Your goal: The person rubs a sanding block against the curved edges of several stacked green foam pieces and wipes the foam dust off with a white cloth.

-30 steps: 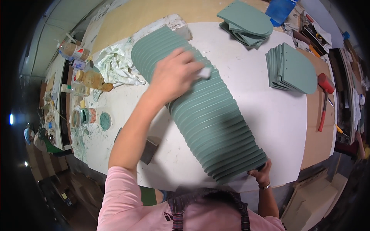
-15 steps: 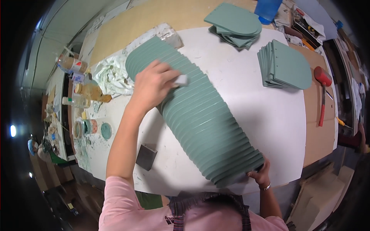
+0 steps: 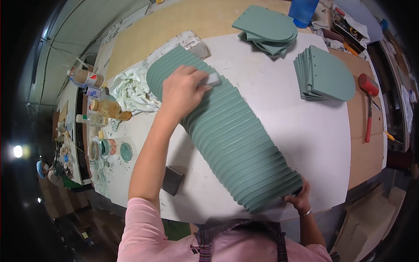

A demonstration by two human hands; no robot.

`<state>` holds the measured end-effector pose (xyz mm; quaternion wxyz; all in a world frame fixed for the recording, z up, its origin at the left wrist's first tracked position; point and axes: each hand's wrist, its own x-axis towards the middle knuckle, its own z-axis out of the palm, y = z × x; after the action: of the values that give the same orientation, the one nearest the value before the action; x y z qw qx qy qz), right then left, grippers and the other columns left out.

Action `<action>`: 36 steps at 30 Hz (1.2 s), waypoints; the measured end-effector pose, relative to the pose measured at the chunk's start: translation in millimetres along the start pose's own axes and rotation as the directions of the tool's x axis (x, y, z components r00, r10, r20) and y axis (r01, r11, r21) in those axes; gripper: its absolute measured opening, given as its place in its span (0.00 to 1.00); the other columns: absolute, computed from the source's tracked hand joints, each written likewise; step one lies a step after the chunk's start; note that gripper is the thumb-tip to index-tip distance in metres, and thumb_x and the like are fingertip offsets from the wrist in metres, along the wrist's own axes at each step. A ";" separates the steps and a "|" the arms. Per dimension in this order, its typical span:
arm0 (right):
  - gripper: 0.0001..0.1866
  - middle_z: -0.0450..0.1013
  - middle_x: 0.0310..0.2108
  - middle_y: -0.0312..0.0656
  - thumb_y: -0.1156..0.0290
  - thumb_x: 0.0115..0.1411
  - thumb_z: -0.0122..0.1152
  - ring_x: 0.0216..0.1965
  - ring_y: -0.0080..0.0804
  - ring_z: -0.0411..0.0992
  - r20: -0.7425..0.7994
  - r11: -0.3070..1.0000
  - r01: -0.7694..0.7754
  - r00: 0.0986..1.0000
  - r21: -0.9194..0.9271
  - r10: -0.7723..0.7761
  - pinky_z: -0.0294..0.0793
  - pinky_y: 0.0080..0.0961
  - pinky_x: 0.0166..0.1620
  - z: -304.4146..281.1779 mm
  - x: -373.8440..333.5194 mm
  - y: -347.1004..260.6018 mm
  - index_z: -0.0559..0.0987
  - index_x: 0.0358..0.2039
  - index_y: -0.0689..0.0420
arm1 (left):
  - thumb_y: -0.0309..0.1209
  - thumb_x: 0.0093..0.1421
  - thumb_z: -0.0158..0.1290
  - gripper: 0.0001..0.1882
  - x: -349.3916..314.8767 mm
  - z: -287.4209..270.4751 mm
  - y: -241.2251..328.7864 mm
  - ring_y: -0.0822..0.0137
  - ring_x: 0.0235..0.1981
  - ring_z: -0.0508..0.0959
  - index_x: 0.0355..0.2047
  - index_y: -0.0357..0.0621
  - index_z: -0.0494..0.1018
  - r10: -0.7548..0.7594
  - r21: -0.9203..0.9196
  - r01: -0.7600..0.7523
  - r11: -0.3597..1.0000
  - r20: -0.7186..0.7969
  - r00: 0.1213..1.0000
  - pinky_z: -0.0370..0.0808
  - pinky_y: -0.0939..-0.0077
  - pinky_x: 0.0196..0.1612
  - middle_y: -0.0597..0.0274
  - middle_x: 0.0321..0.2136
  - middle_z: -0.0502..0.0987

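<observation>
A long slanting row of green round-ended panels (image 3: 231, 135), stacked face to face and fanned, lies across the white table from far left to near right. My left hand (image 3: 184, 89) is closed round a small pale block (image 3: 212, 79) and presses it on the panels' edges near the far end. At the near right end, my right hand (image 3: 300, 197) grips the last panels; some of its fingers are hidden behind them. A dark grey block (image 3: 173, 180) rests on the table beside my left forearm.
Two more stacks of green panels (image 3: 264, 26) (image 3: 329, 74) stand at the back right. A red mallet (image 3: 369, 87) lies at the right on brown board. Along the left are bottles (image 3: 109, 109), a crumpled white cloth (image 3: 133, 89) and a round tub of green paste (image 3: 126, 151).
My left hand has slid the pale block along the panel edges toward the far end. My right hand keeps its hold on the near end. The whole view has shifted slightly.
</observation>
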<state>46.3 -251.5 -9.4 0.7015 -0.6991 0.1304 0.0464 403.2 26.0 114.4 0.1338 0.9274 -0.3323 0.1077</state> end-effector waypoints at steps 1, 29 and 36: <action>0.47 0.75 0.50 0.49 0.55 0.36 0.83 0.52 0.34 0.72 0.002 1.000 -0.001 1.000 -0.012 0.001 0.68 0.32 0.57 1.1 1.6 -2.7 0.73 0.52 0.71 | 0.31 0.47 0.65 0.14 2.7 1.9 2.2 0.57 0.35 0.77 0.36 0.48 0.80 0.010 -0.003 -0.011 1.000 -0.053 0.999 0.75 0.62 0.36 0.63 0.31 0.78; 0.40 0.76 0.40 0.45 0.55 0.37 0.81 0.42 0.33 0.75 -0.127 0.993 0.015 0.992 -0.116 -0.030 0.72 0.30 0.49 0.5 -8.3 14.5 0.76 0.45 0.71 | 0.25 0.50 0.64 0.10 -147.6 26.3 -10.9 0.69 0.25 0.75 0.32 0.36 0.77 -0.709 -0.542 0.544 0.640 -0.145 0.690 0.73 0.75 0.30 0.59 0.27 0.75; 0.35 0.77 0.36 0.44 0.56 0.38 0.79 0.37 0.33 0.75 -0.084 0.985 0.005 0.996 -0.173 -0.020 0.74 0.29 0.44 3.4 -3.5 3.6 0.77 0.41 0.68 | 0.25 0.51 0.63 0.11 -95.5 12.3 -16.6 0.71 0.24 0.72 0.35 0.35 0.77 -0.479 -0.392 0.343 0.854 -0.332 0.813 0.70 0.77 0.29 0.61 0.26 0.75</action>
<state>42.5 -247.6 -12.0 0.6323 -0.7594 0.1513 0.0233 343.1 90.6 72.3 0.3675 0.8990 -0.0976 0.2172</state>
